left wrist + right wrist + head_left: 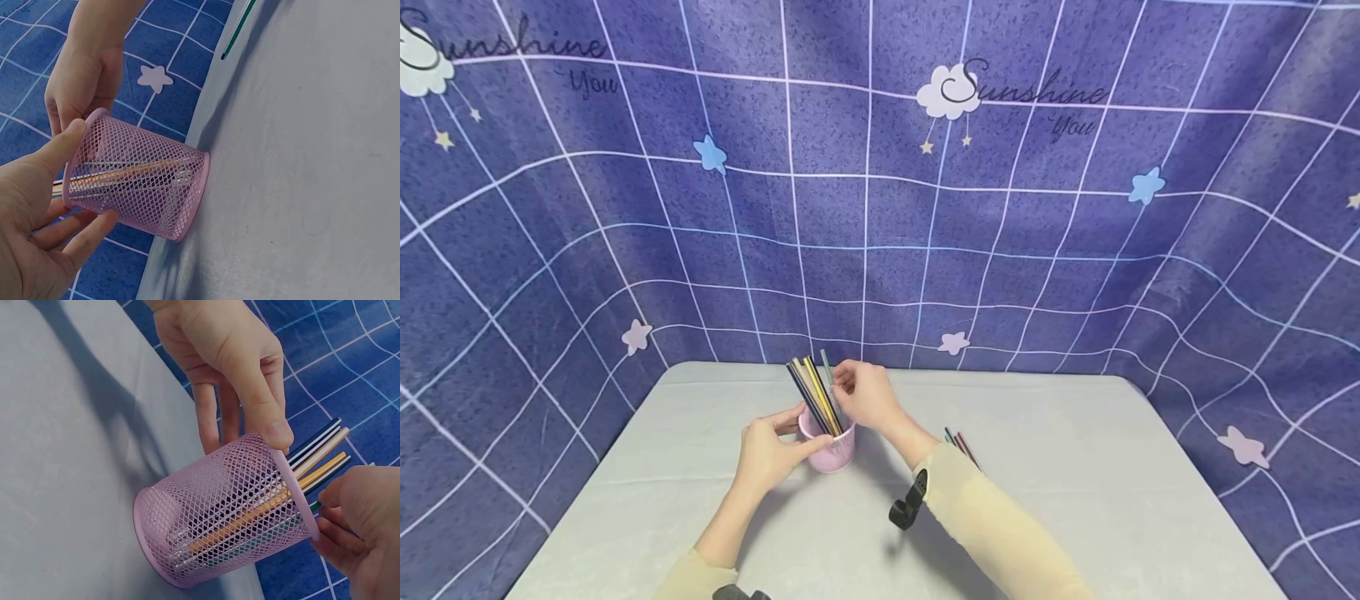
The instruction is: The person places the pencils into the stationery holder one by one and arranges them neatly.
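Head view: what lies nearest?

The right sleeve with a black wrist device, low in the frame, right of centre. Beyond it, at lower centre, the left hand grips the pink mesh cup near its rim, thumb on the near side, fingers round the left.

And in the cup?

A bundle of pencils, dark ones and a yellow one among them, leaning towards the upper left of the frame. The cup stands on the pale counter.

The other hand?

A little farther off, at the cup's upper right. The right hand has its fingers curled in and seems to pinch a green pencil; the fingertips partly hide the contact.

Where might this go wrong?

I'd watch the lean. With the weight to one side, a sideways push from the right hand could tip the cup if the left loosened. A pencil end might also catch in the mesh.

Anything else?

Loose pencils lie right of centre, partly hidden by the right sleeve. A low sweep of that arm could set them rolling. Behind everything hangs a blue gridded curtain.
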Action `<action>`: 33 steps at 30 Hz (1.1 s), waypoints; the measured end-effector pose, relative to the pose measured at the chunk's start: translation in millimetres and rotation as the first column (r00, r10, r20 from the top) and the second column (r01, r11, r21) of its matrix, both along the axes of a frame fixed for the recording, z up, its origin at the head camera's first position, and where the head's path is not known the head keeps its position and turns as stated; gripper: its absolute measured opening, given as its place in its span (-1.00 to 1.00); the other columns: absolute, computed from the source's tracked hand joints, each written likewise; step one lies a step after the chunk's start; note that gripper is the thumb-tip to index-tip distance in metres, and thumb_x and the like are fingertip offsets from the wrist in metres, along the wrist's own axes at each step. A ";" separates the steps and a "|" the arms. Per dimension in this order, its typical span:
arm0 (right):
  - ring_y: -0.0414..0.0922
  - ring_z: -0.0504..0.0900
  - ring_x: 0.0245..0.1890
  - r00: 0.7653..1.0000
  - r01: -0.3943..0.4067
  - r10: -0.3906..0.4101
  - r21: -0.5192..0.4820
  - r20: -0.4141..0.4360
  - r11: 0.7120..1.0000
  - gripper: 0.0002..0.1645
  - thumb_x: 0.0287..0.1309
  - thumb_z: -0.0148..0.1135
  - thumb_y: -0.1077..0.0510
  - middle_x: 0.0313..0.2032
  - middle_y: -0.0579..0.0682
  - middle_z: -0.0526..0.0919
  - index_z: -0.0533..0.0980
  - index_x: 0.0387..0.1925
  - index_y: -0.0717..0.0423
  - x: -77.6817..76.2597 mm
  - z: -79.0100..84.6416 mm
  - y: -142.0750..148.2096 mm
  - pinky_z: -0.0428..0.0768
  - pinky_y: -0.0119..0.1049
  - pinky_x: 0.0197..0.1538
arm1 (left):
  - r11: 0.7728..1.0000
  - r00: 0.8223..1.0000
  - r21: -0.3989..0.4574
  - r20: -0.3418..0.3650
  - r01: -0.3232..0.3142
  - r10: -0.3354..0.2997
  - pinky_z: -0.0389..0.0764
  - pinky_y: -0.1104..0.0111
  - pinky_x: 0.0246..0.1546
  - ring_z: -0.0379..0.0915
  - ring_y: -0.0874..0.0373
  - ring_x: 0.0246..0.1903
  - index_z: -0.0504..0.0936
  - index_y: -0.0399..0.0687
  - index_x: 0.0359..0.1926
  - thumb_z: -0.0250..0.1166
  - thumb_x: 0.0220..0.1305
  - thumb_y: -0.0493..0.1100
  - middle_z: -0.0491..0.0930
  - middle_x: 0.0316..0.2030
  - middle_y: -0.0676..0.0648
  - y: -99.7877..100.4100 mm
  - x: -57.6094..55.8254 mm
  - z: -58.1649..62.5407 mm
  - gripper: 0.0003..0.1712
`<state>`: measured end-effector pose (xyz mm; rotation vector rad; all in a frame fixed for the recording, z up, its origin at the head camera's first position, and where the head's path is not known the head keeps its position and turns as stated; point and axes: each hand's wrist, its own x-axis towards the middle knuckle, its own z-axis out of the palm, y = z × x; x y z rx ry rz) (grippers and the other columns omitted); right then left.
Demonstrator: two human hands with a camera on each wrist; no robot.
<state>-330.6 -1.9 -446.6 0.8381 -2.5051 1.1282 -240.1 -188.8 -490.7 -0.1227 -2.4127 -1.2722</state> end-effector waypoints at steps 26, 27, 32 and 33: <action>-0.09 0.84 -0.33 0.994 0.007 -0.001 0.059 -0.105 0.998 -0.79 0.26 0.37 0.31 -0.23 0.07 0.88 0.75 -0.09 0.23 -1.8 20.0 43.1 0.83 -0.32 -0.16 | 1.000 1.000 -0.002 0.000 -0.011 0.011 0.80 -0.07 0.03 0.86 -0.08 -0.15 0.75 -0.16 0.20 0.78 -0.10 0.04 0.86 -0.10 -0.12 0.2 1.1 0.8 -0.19; -0.09 0.84 -0.34 0.993 0.013 -0.004 0.071 -0.119 0.997 -0.80 0.26 0.37 0.31 -0.23 0.07 0.88 0.75 -0.09 0.22 -1.9 21.8 48.9 0.82 -0.33 -0.16 | 1.000 1.000 0.002 0.000 -0.006 0.006 0.80 -0.07 0.04 0.86 -0.09 -0.15 0.75 -0.17 0.20 0.78 -0.10 0.04 0.86 -0.09 -0.13 0.6 1.2 1.2 -0.19; -0.11 0.80 -0.39 0.985 0.029 -0.013 0.087 -0.173 0.996 -0.82 0.20 0.38 0.32 -0.29 0.05 0.87 0.75 -0.15 0.19 3.2 25.9 80.4 0.80 -0.32 -0.22 | 1.000 1.000 0.012 0.011 0.007 -0.007 0.78 -0.10 0.08 0.85 -0.12 -0.13 0.73 -0.19 0.22 0.78 -0.09 0.03 0.85 -0.06 -0.15 1.7 2.3 2.7 -0.17; -0.12 0.79 -0.41 0.984 0.034 -0.017 0.092 -0.179 0.995 -0.83 0.20 0.38 0.32 -0.30 0.04 0.86 0.75 -0.16 0.18 4.5 24.6 86.6 0.79 -0.33 -0.23 | 1.000 1.000 0.011 0.013 0.006 -0.006 0.78 -0.10 0.08 0.85 -0.12 -0.13 0.73 -0.19 0.22 0.78 -0.09 0.03 0.85 -0.06 -0.15 1.6 2.4 2.7 -0.17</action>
